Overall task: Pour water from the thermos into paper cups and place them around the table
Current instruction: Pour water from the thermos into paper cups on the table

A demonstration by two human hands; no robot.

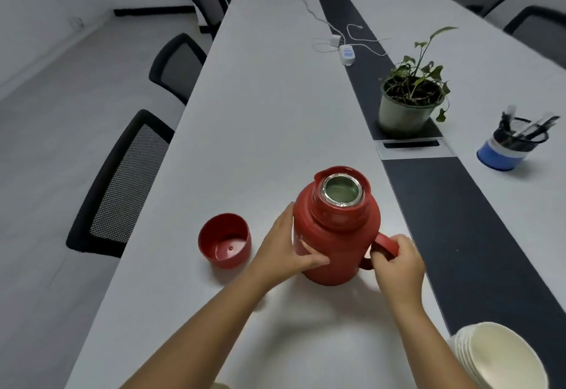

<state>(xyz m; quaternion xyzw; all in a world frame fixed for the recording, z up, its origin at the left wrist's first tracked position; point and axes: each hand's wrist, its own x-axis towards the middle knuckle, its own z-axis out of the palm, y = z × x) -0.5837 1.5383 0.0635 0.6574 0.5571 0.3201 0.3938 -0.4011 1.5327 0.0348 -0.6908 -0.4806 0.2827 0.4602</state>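
Left hand (283,243): lies against the left side of the thermos body, fingers spread along the red wall and the thumb across its near face; it steadies the body and wraps it only partly.
Thermos (333,235): red, upright on the table between the two hands, lid off, so the shiny metal mouth shows at the top; a small spout sits on the far-left edge of its collar.
Right hand (398,261): fingers curl round the handle (386,246) that juts from the thermos's right side, gripping it firmly.
Lid (225,240): red cup-shaped cap, open side up, just left of the left hand and apart from the thermos.
Paper cups (502,358): a white nested stack lying at the near right corner, open mouth toward the camera, well apart from the thermos.
Plant (409,104): potted greenery in a pale pot, far right of the thermos, on the dark centre strip (459,220).
Pen holder (511,143): blue-based cup with pens, right of the plant.
Cables (346,48): white cords and a charger farther along the table.
Table (260,107): long and white, running away from the camera.
Chairs (122,186): black mesh-backed, tucked in along the left edge; more stand at the far right.
Room: pale walls, grey floor on the left.
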